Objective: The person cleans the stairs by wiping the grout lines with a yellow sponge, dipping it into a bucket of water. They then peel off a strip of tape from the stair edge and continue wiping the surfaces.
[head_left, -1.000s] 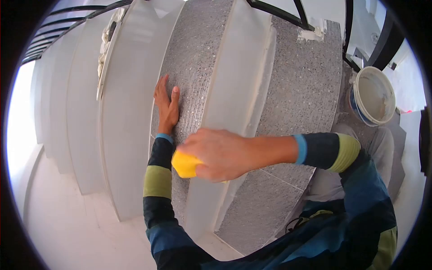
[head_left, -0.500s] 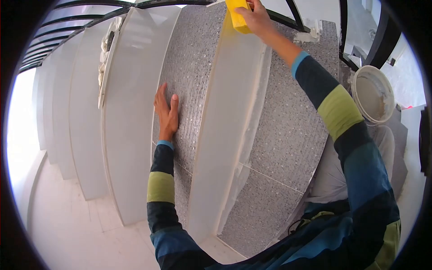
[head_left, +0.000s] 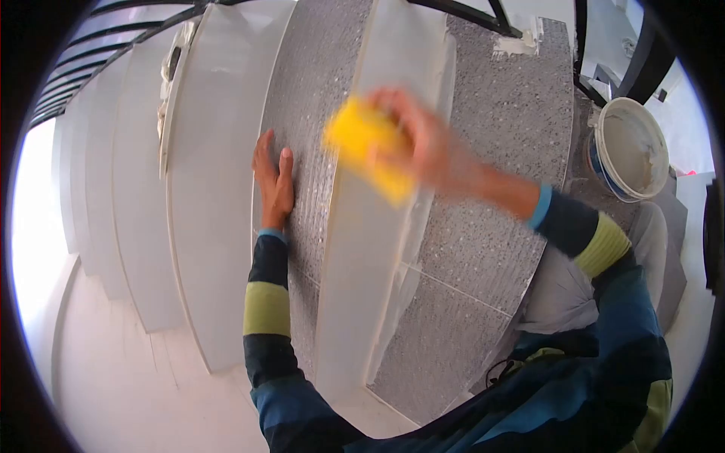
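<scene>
My right hand (head_left: 423, 147) grips a yellow sponge (head_left: 370, 147), both smeared by motion. The sponge is over the white riser (head_left: 366, 234) of a stair, near the edge of the speckled grey tread (head_left: 313, 98) above it. My left hand (head_left: 274, 183) rests on that tread with fingers stretched out, beside the foot of the following white riser (head_left: 215, 174). Along the base of the nearer riser, pale filler (head_left: 396, 325) streaks the lower speckled tread (head_left: 476, 241).
A white bucket (head_left: 661, 162) with residue inside stands at the right. Black metal railings (head_left: 113, 49) run along the top left, and a railing foot (head_left: 510, 30) meets a white patch (head_left: 517, 45) on the lower tread. A pale wall (head_left: 121, 355) borders the stairs below left.
My right hand has brought the sponge from the far end of the riser down toward its middle. My left hand stays on the tread; the view has shifted slightly.
</scene>
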A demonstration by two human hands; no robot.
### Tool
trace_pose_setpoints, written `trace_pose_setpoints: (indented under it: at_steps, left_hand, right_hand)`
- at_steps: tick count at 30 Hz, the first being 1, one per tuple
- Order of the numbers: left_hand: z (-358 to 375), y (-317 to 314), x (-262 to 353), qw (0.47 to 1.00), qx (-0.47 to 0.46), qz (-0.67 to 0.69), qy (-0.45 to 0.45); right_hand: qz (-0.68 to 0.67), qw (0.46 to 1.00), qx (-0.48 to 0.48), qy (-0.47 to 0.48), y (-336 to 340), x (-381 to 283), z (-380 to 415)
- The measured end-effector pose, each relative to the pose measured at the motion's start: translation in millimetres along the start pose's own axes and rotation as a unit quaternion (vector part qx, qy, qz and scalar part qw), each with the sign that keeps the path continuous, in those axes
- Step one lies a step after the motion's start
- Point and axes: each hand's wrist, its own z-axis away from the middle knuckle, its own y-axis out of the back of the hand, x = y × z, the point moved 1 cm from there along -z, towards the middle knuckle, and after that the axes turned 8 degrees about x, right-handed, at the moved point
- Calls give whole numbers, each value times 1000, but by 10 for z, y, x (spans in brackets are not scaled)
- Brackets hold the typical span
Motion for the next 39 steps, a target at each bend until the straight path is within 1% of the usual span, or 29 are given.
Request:
trace_pose_setpoints:
  at_steps: [1,2,3,5,6,8,10,12,13,14,15,16,17,18,19,21,22,23,24,25,26,28,31,32,33,34,36,37,39]
  left_hand:
    - [-12,-5,16,1000,2,1,7]
    - [-15,-9,27,1000,4,4,12]
    - [-10,-13,31,1000,4,5,13]
    - [-13,-20,26,1000,8,1,26]
    - [-12,-20,27,1000,8,0,27]
    - [-3,-16,29,1000,10,14,26]
    - [-5,-16,43,1000,9,12,25]
    - [-8,-18,37,1000,10,10,23]
    - [-13,-19,30,1000,9,10,17]
    - [-19,-20,29,1000,7,10,11]
    - [-27,-20,17,1000,5,9,10]
    - [-32,-20,2,1000,6,7,1]
    - [-34,-28,-8,1000,6,4,-8]
    - [-38,-39,-5,1000,3,3,-8]
    - [-31,-45,-21,1000,10,11,-6]
    - [5,-16,-44,1000,19,10,8]
    - [-2,-14,-28,1000,16,13,4]
    - [-18,-17,-3,1000,14,17,1]
    - [-23,-20,-2,1000,12,12,11]
    - [-36,-20,5,1000,14,18,7]
    - [-34,-11,4,1000,15,24,2]
    - [-23,-9,18,1000,19,19,12]
    - [-12,-14,8,999,26,16,11]
    - [-15,-15,3,999,30,17,3]
    - [-14,-16,-11,999,29,15,4]
    - [-15,-19,-20,1000,27,11,5]
    - [-19,-30,-37,1000,24,7,4]
    - [-20,-34,-54,1000,26,8,-6]
    - [-45,-44,-43,999,26,12,-20]
  right_hand:
    - [-42,990,42,-124,172,99,-261]
    - [-38,987,138,-68,284,300,-526]
    - [24,989,143,-22,469,550,-799]
    - [-6,958,282,-39,554,665,-1108]
    - [-7,959,281,-40,545,817,-1262]
    - [150,950,271,32,404,1160,-1415]
    - [239,918,302,98,1,1016,-1092]
    - [140,941,300,70,-549,627,-498]
    - [140,949,258,118,-745,483,-141]
    - [110,968,195,111,-944,303,226]
    - [87,986,102,98,-1094,163,608]
    - [22,997,10,75,-1191,2,928]
    - [-57,994,-88,35,-1208,-134,1137]
    - [-136,973,-184,-6,-1170,-244,1246]
    - [-140,973,-184,-9,-1095,-226,1240]
    - [-95,990,-55,92,-857,-118,1013]
    - [-219,972,-20,-78,-750,0,855]
    - [-190,976,40,-101,-518,57,593]
    - [-189,953,37,-234,-272,122,360]
    - [-193,959,95,-184,-121,278,142]
    - [-98,981,158,-62,30,651,-83]
    - [-143,965,205,-83,112,678,-328]
    - [-151,969,184,-63,-70,690,-433]
    - [-157,960,228,-37,-233,729,-399]
    - [-44,972,227,-28,-333,703,-304]
    - [70,972,223,-19,-436,665,-144]
    - [75,977,198,12,-918,432,443]
    - [74,982,156,79,-1087,283,780]
    - [37,995,-46,85,-1137,-21,1338]
